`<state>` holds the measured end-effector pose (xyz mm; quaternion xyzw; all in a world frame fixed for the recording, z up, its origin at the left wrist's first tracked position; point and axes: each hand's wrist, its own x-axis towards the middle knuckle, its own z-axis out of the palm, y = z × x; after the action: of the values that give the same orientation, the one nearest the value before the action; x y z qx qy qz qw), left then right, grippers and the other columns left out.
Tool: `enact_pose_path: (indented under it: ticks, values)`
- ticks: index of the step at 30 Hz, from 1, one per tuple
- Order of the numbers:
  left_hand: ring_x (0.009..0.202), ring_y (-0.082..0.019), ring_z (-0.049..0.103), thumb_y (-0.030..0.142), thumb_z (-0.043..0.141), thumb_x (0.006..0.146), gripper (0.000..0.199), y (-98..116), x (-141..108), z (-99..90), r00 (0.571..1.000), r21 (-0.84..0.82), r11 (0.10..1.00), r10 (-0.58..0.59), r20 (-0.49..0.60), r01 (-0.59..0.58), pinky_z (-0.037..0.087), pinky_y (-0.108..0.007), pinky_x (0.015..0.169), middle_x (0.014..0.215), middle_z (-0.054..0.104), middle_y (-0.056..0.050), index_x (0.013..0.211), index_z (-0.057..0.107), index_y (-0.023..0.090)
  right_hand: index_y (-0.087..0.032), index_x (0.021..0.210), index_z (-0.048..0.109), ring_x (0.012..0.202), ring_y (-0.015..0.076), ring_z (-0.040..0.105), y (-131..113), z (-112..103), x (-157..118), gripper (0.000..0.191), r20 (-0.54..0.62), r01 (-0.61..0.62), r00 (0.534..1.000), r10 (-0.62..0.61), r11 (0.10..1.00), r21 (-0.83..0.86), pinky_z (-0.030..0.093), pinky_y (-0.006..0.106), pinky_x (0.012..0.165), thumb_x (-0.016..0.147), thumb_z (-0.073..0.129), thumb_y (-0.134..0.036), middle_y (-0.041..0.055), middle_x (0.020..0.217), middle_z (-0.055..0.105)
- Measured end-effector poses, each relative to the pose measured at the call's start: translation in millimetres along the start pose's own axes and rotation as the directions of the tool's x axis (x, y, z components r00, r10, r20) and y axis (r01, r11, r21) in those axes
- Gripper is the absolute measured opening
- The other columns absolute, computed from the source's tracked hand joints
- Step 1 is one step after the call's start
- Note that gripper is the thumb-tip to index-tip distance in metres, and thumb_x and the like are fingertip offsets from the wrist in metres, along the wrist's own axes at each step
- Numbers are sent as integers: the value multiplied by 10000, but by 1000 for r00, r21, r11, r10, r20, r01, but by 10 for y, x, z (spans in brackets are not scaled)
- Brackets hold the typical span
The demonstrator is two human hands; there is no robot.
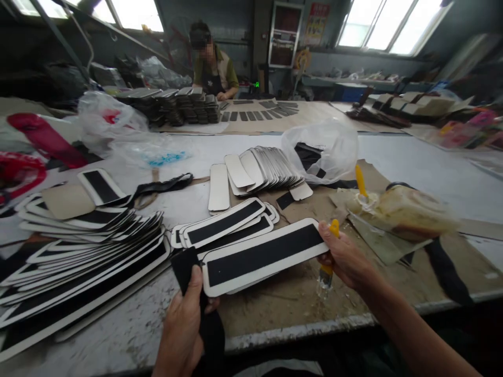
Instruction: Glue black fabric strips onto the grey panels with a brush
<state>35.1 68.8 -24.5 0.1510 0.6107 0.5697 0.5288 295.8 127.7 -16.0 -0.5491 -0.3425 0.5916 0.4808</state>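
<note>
A long white panel with a black strip down its middle [263, 254] is held tilted above the table's front part. My right hand [346, 256] pinches its right end and also keeps a yellow-handled brush [326, 271], bristles down and whitish, in the same grip. At the panel's left end, my left hand [186, 319] is closed on a black fabric strip [186, 269], with its fingers at the panel's corner. Similar panels [223, 222] lie just behind. A large fanned pile of panels [98, 262] spreads to the left.
Behind are a fanned row of white pieces [267, 170] and a clear plastic bag [338, 149] with black pieces. A glue-smeared container [408, 212] with another yellow-handled brush [360, 180] stands right. A person [214, 70] works across the table beside stacks of dark pieces [188, 107].
</note>
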Motion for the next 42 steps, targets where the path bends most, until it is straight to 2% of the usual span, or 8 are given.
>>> enact_pose_path:
  ticks: [5, 7, 13, 23, 27, 34, 38, 42]
  values:
    - [483, -84, 410, 578, 575, 755, 437, 13, 14, -16, 990, -154, 986, -39, 134, 60, 326, -198, 415, 593, 514, 5, 702, 557, 145, -192, 613, 431, 405, 55, 287, 40, -8, 64, 450, -95, -26, 995, 21, 998, -56, 248, 182, 322, 701, 681, -556, -54, 501, 351]
    - [483, -78, 409, 546, 604, 748, 404, 20, 38, -38, 989, -128, 991, -15, 150, 35, 321, -195, 419, 594, 506, 14, 709, 556, 147, -193, 614, 434, 400, 49, 296, 61, 1, 99, 456, -106, -40, 994, 34, 997, -64, 263, 169, 314, 690, 687, -564, -55, 501, 357]
    - [557, -93, 484, 397, 774, 600, 374, -4, 82, -107, 999, 85, 996, 9, 36, -12, 376, -188, 446, 714, 605, -11, 815, 633, 125, -201, 614, 415, 389, 57, 297, 75, 75, 127, 467, -50, -30, 998, 25, 995, -98, 266, 183, 303, 708, 654, -591, -58, 492, 347]
    - [631, -147, 577, 341, 823, 506, 462, -11, 197, -122, 993, 42, 998, -44, -113, 49, 454, -210, 468, 839, 674, -36, 893, 666, 145, -201, 719, 411, 420, 49, 300, 13, 141, 123, 422, 118, 31, 993, -3, 970, -240, 235, 175, 378, 696, 684, -522, -90, 541, 339]
    - [766, -198, 626, 326, 811, 517, 473, -6, 201, -103, 985, 46, 996, -71, -154, 79, 500, -220, 509, 958, 684, -55, 939, 669, 166, -205, 741, 400, 438, 58, 290, 29, 133, 134, 404, 164, 65, 986, -27, 970, -233, 226, 184, 396, 731, 644, -527, -88, 553, 329]
    - [781, -199, 633, 340, 819, 515, 467, -21, 185, -81, 988, 43, 998, -30, -154, 37, 501, -196, 506, 923, 691, -38, 922, 663, 172, -208, 737, 368, 436, 54, 239, 22, 126, 151, 397, 195, 84, 980, -39, 970, -228, 183, 185, 399, 762, 608, -523, -94, 557, 292]
    - [766, -191, 624, 340, 836, 488, 497, -10, 178, -77, 987, 25, 997, -71, -147, 76, 502, -195, 506, 927, 683, -40, 920, 660, 166, -194, 734, 392, 455, 51, 258, 6, 129, 152, 385, 199, 99, 979, -52, 968, -232, 197, 179, 405, 771, 609, -509, -86, 569, 315]
    - [675, -145, 577, 329, 844, 491, 472, 0, 176, -77, 995, -16, 998, -63, -83, 62, 471, -191, 457, 890, 651, -20, 888, 651, 162, -185, 740, 409, 453, 40, 254, -17, 121, 136, 392, 182, 24, 983, 5, 987, -160, 183, 161, 400, 754, 649, -495, -88, 567, 314]
